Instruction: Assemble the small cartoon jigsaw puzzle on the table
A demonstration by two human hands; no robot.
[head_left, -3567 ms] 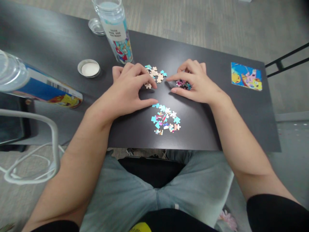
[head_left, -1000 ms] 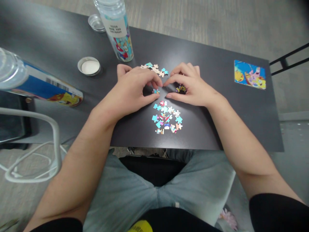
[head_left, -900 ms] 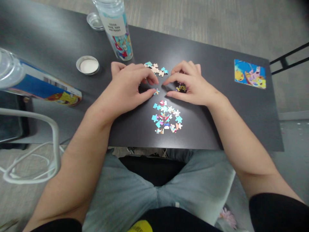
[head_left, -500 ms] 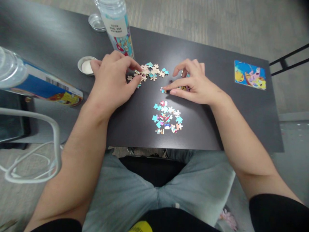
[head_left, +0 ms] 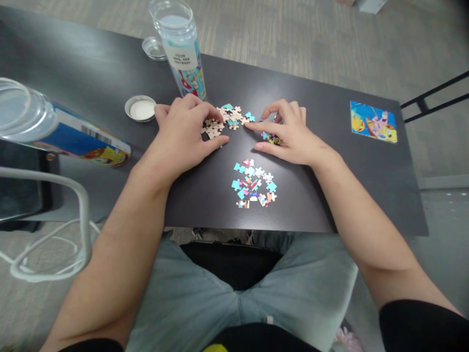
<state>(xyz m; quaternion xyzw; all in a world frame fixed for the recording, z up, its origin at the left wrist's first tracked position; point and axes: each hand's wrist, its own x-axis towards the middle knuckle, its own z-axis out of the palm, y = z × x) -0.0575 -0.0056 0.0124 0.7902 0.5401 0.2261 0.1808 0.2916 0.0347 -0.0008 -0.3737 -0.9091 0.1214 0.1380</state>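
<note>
Returning left hand [head_left: 183, 134] toward far puzzle pieces [head_left: 227, 117].

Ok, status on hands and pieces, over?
Left hand on far pile, grip unclear. Right hand covering small cluster. Near pile untouched. Tube stands behind.

Far side: blocked by the upright tube [head_left: 182, 49], with a clear lid [head_left: 154, 48] behind it.
Left: narrowed by a cap [head_left: 140, 108] and a lying tube [head_left: 54, 132].
Centre: bare table [head_left: 322, 195] is left between the far pieces [head_left: 227, 117] and the near pieces [head_left: 252, 182].
Right: open room is found up to the card [head_left: 373, 121].
</note>
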